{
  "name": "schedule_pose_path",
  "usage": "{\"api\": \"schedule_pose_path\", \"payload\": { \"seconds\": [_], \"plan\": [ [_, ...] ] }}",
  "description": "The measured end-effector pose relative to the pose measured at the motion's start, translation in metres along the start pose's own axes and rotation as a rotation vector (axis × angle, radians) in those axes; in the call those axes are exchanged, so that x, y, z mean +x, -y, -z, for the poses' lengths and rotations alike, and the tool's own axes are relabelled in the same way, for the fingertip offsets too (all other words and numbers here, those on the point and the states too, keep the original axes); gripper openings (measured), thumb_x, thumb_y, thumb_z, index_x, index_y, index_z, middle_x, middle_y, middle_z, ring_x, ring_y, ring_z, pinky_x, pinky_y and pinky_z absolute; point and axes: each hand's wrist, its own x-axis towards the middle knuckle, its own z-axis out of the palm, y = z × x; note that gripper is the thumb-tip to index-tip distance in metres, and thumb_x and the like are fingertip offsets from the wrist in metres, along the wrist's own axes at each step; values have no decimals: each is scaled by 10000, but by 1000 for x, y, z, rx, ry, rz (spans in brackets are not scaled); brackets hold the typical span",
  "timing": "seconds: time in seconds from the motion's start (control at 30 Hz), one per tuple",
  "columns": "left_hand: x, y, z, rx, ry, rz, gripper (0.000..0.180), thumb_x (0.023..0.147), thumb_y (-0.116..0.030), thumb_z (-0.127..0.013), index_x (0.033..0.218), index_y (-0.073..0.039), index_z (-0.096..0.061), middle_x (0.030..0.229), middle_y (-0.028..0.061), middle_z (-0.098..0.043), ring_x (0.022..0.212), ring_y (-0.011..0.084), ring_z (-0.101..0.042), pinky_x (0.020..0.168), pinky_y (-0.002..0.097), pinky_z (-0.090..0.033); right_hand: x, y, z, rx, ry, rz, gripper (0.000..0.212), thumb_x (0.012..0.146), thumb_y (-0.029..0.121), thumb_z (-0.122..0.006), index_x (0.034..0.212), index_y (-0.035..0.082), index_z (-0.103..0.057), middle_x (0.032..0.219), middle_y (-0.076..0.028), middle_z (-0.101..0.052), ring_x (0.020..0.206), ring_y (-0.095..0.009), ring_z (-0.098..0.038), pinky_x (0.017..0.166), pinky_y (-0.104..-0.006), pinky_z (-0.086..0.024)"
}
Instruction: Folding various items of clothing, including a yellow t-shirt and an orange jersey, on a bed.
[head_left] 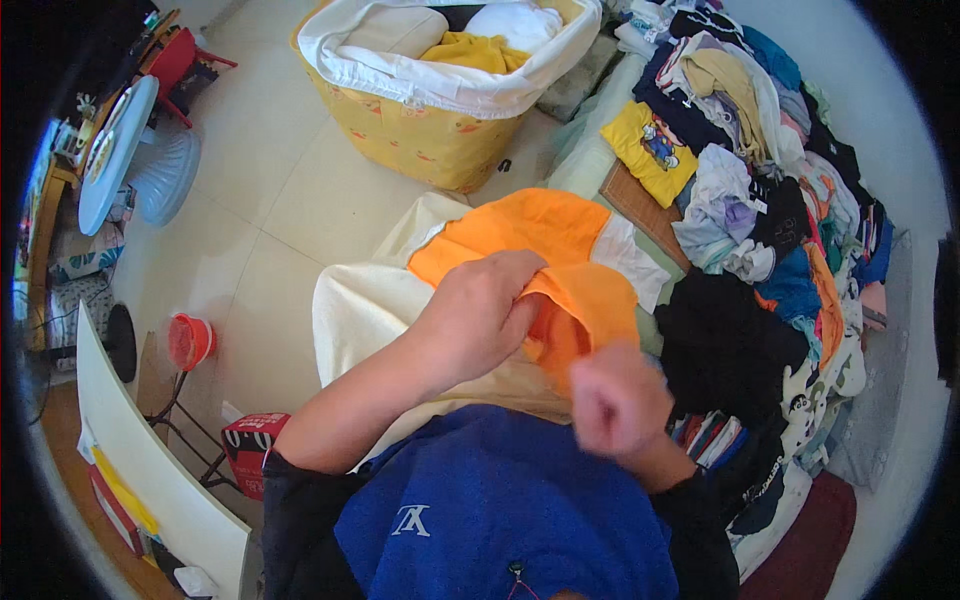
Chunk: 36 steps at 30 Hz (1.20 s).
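An orange garment with a white part [540,225] lies over my lap, its near edge lifted into a loose fold. My left hand [485,305] is closed on that edge, thumb and fingers pinching the cloth. My right hand [620,400], blurred by motion, is curled like a fist at the near right side of the garment. Whatever it holds, if anything, is hidden. Cream cloth [360,320] spreads under the orange garment across my legs.
A yellow fabric basket [420,145] with a white liner holds folded clothes ahead. Heaped clothes [740,90] cover the right side, with a folded yellow shirt [650,153] and black clothing [725,330]. At left are a white tabletop [150,440], a red bucket [190,341] and a blue stool [160,180].
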Motion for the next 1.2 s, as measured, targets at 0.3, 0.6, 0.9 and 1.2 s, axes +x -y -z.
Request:
{"api": "schedule_pose_path", "payload": {
  "seconds": [0.3,0.6,0.9,1.2],
  "plan": [
    [-39,-54,-27,-154,509,-142,247,780,-136,-601,997,-25,-565,765,170,-617,689,354,-624,610,446,-501,-56,-45,-59,190,247,-313,254,892,187,-581,1112,60,-587,1077,-184,-598,1052,-348,-557,900,-398,-451],
    [-32,-78,-36,-405,696,-419,143,836,-164,-573,903,-39,-551,726,153,-608,679,331,-630,590,449,-486,-32,-87,-36,410,225,-426,270,872,179,-603,1113,57,-603,1095,-163,-613,1058,-325,-570,897,-393,-457],
    [6,-11,25,-186,-32,56,166,861,-37,-517,977,27,-617,810,139,-630,685,243,-609,659,323,-482,13,-58,27,269,712,-324,238,834,70,-575,1054,5,-638,1033,-127,-661,924,-268,-636,825,-358,-490],
    [18,-54,-16,-255,18,-212,208,811,-199,-599,923,-25,-603,801,167,-614,761,350,-626,672,432,-500,60,-46,-26,258,105,-38,235,825,69,-587,1033,-22,-650,963,-148,-674,905,-287,-643,841,-372,-486]
  ]
}}
